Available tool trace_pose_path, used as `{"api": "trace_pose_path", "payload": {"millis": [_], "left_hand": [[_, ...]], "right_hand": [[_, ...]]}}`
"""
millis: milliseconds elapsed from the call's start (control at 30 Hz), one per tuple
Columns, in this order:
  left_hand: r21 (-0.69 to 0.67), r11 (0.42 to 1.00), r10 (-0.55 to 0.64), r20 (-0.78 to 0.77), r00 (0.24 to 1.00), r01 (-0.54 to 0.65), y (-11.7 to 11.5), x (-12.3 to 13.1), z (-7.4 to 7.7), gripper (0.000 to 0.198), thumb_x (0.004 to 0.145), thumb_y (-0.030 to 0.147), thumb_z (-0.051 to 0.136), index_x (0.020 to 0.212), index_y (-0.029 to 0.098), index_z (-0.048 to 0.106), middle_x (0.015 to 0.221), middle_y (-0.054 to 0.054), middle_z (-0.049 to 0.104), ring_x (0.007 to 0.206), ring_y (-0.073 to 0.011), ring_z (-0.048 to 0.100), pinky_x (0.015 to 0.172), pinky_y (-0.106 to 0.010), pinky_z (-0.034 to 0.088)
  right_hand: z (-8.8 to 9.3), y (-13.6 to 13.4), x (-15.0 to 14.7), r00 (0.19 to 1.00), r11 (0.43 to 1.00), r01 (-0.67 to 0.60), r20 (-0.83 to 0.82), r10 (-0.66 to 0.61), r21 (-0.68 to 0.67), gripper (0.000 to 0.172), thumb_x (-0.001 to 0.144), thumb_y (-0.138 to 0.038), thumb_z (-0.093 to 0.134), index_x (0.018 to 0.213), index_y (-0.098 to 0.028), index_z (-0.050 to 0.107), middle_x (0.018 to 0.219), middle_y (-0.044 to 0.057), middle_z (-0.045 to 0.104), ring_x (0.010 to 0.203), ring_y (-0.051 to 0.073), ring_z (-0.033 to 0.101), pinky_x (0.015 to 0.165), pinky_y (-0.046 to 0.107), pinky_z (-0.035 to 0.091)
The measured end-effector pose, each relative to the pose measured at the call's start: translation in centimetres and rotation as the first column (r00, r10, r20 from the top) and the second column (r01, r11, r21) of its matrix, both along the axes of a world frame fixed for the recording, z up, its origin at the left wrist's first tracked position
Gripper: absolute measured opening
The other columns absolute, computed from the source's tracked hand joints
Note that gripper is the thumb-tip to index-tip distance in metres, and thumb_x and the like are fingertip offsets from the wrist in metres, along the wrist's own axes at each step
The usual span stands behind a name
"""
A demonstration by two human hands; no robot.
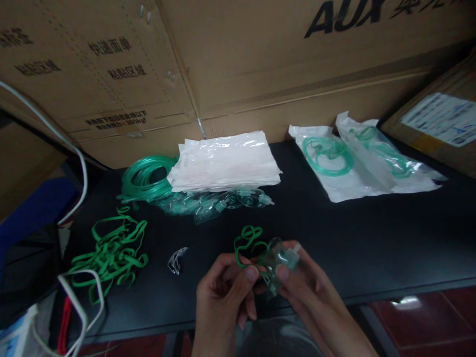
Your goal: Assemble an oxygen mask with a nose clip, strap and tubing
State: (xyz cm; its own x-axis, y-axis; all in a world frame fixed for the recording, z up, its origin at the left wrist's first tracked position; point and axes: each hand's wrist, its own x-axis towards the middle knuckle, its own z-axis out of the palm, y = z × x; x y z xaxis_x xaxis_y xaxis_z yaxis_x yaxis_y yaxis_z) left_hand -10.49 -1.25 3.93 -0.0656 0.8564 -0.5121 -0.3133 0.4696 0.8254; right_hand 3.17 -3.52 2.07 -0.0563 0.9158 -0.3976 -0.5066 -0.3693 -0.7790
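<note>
Near the table's front edge, my right hand (308, 287) is closed on a small clear green oxygen mask (284, 255), its pale connector pointing up and right. My left hand (232, 287) pinches a green elastic strap (248, 240) beside the mask, and the strap's loop curls up above the fingers. Whether the strap passes through the mask's side is hidden by my fingers. To the left lie a few thin metal strips (176, 260) and a tangled heap of green straps (115, 253).
Behind my hands are more clear masks (230, 199), a stack of white pouches (226, 161) and coiled green tubing (147, 178). Packed mask sets (327, 158) lie at right. Cardboard boxes (260, 59) wall the back. A white cable (84, 168) hangs at left.
</note>
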Motion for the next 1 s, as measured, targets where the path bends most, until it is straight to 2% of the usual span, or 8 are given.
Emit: {"api": "trace_pose_path", "payload": {"millis": [133,367,533,633,767,833,900,1000], "left_hand": [[0.001,0.999,-0.037,-0.023,0.999,0.037,-0.1,-0.3,-0.2,0.038,0.069,0.045,0.090,0.081,0.016,0.068,0.071,-0.001,0.073,0.036,-0.0011,0.048,0.033,-0.008,0.030],[0.015,0.999,-0.031,-0.079,0.996,0.032,-0.2,-0.5,-0.4,0.039,0.068,0.045,0.090,0.079,0.015,0.067,0.070,-0.001,0.073,0.035,-0.0021,0.047,0.031,-0.010,0.030],[0.020,1.000,-0.005,-0.097,0.995,0.007,-0.2,-0.5,-0.1,0.041,0.066,0.047,0.091,0.079,0.015,0.068,0.074,-0.003,0.075,0.033,-0.0020,0.045,0.028,-0.010,0.028],[0.017,1.000,-0.008,-0.097,0.995,0.010,-0.3,-0.5,-0.1,0.040,0.066,0.045,0.091,0.078,0.015,0.069,0.067,-0.001,0.071,0.034,-0.0016,0.044,0.030,-0.009,0.027],[0.003,0.999,-0.044,-0.086,0.995,0.044,-0.3,-0.4,-0.4,0.039,0.065,0.045,0.091,0.077,0.015,0.071,0.052,0.004,0.060,0.035,-0.0014,0.042,0.033,-0.007,0.027],[0.003,0.998,-0.068,-0.079,0.995,0.068,-0.3,-0.4,-0.6,0.039,0.063,0.045,0.092,0.077,0.015,0.073,0.057,0.002,0.062,0.038,-0.0019,0.044,0.033,-0.008,0.028],[0.023,0.995,-0.092,-0.077,0.993,0.094,-0.2,-0.6,-0.8,0.037,0.062,0.044,0.092,0.076,0.015,0.074,0.073,-0.002,0.069,0.043,-0.0023,0.047,0.034,-0.009,0.030],[0.060,0.975,-0.208,-0.099,0.973,0.215,-0.5,-1.3,-1.0,0.031,0.067,0.042,0.088,0.080,0.017,0.076,0.081,-0.003,0.069,0.049,-0.0056,0.051,0.035,-0.011,0.033]], "right_hand": [[-0.1,-0.1,-0.1,1.000,1.000,-0.011,0.025,0.011,0.000,0.026,0.088,-0.047,0.076,0.102,-0.029,0.063,0.099,-0.002,0.070,0.100,0.015,0.064,0.093,0.027,0.048],[0.0,-0.2,-0.2,0.999,1.000,0.002,0.054,-0.002,0.014,0.028,0.088,-0.048,0.076,0.101,-0.027,0.062,0.100,-0.002,0.069,0.099,0.015,0.064,0.091,0.025,0.049],[-1.3,-0.2,-0.3,0.990,0.998,0.010,0.140,-0.019,0.063,0.031,0.087,-0.046,0.078,0.103,-0.029,0.060,0.093,-0.004,0.069,0.090,0.013,0.064,0.084,0.022,0.050],[-1.7,-0.2,-0.3,0.987,0.996,0.009,0.161,-0.023,0.086,0.033,0.084,-0.045,0.080,0.103,-0.029,0.058,0.090,-0.004,0.070,0.085,0.012,0.064,0.078,0.021,0.050],[-0.9,-0.1,-0.3,0.983,0.998,0.035,0.179,-0.044,0.052,0.035,0.082,-0.044,0.082,0.100,-0.028,0.057,0.092,-0.004,0.071,0.090,0.013,0.065,0.082,0.022,0.050],[-0.5,0.0,-0.2,0.981,0.998,0.021,0.190,-0.031,0.052,0.036,0.081,-0.044,0.083,0.098,-0.027,0.056,0.092,-0.004,0.071,0.089,0.014,0.066,0.082,0.023,0.050],[-0.4,0.2,0.0,0.977,0.998,-0.013,0.214,-0.001,0.065,0.038,0.079,-0.046,0.084,0.096,-0.026,0.056,0.090,-0.003,0.069,0.086,0.014,0.065,0.079,0.023,0.050],[-0.5,0.7,0.7,0.956,0.992,-0.041,0.294,0.004,0.119,0.038,0.080,-0.051,0.081,0.091,-0.024,0.058,0.085,-0.002,0.065,0.084,0.014,0.062,0.075,0.021,0.050]]}}
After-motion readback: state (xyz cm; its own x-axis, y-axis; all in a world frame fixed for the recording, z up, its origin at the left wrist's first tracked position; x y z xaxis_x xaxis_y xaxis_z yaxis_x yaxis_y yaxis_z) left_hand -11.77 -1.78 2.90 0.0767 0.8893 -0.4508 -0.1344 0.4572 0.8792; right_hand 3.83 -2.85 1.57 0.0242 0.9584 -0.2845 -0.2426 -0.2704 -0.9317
